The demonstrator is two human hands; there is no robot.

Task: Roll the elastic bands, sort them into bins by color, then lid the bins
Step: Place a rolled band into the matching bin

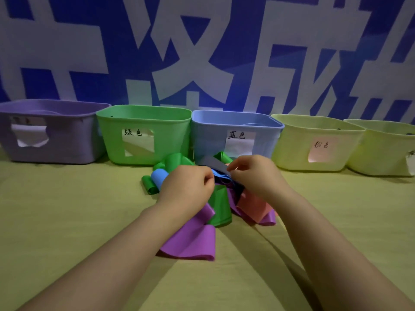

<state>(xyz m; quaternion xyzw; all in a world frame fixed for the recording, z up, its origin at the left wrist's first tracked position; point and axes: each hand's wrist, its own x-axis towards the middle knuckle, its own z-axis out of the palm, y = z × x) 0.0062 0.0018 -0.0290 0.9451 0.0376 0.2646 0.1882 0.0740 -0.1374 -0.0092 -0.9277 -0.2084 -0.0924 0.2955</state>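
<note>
Pinched at frame centre between curled fingers of left hand (pixel 188 187) and right hand (pixel 252 173): thin, matte dark blue elastic band (pixel 216 168), atop loose heap of flat green, purple, salmon bands (pixel 193 241), below row of smooth round-cornered plastic bins (pixel 112 142).

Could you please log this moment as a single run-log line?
left hand: pinches dark blue elastic band | right hand: pinches same band | pile of loose coloured bands: unsorted | plastic bins: unlidded
</note>
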